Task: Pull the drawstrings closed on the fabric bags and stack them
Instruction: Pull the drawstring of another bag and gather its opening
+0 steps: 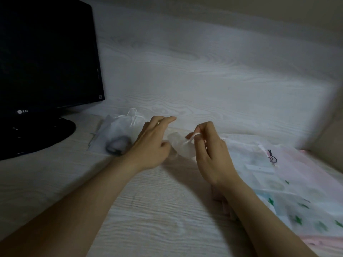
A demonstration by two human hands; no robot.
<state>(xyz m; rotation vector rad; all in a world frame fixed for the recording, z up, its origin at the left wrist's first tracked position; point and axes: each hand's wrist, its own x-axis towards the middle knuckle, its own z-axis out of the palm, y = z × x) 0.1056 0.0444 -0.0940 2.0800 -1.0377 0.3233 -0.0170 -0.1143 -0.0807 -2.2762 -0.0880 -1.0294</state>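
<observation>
Pinching thin white drawstring, right hand curled tight; left hand, fingers loosely spread, touched sheer crumpled bag

Two hands, one black monitor, at least four fabric bags, two white drawstrings, one black cord

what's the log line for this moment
step: closing small bag | right hand: pinches drawstring | left hand: at bag's left edge, grip unclear | cinched bag: left, by monitor | bag pile: right
</observation>
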